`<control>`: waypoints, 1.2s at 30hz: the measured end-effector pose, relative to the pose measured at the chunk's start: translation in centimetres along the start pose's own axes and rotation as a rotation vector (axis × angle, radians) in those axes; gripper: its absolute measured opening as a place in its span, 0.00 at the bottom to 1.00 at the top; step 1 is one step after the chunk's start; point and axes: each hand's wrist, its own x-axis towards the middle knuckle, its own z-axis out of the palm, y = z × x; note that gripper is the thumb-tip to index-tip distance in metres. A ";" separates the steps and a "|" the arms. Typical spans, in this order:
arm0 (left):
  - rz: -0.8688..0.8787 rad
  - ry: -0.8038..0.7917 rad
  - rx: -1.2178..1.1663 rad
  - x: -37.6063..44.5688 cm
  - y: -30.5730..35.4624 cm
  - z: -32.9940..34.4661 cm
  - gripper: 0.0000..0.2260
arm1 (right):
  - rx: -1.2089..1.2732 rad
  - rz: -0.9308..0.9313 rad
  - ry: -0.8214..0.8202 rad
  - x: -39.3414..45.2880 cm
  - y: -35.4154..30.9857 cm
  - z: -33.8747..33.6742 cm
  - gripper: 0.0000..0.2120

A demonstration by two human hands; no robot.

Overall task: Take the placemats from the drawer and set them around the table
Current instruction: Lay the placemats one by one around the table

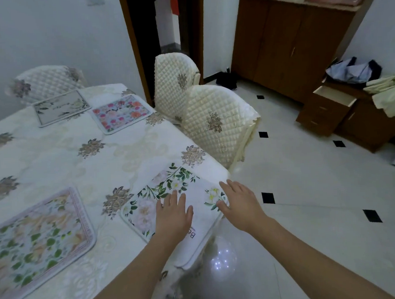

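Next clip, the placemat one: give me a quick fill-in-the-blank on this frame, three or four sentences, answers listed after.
1. The number of placemats lying on the table is ____.
2. Both hands, the left hand and the right hand, rest with fingers ____ on the white placemat with green leaves.
3. That placemat lies at the table's near ____.
4. The top drawer of the brown chest stands ____.

Answers: four; straight; corner; open
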 end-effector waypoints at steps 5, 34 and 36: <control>-0.182 -0.071 -0.053 0.0 -3.6 1.4 0.26 | -0.036 -0.084 -0.124 5.2 -1.7 1.4 0.29; -1.077 0.165 -0.493 -2.7 3.7 5.8 0.23 | -0.296 -0.554 -0.399 17.9 2.6 7.0 0.32; -1.074 0.164 -0.491 -2.6 3.9 6.0 0.23 | -0.305 -0.564 -0.393 17.9 2.7 7.0 0.33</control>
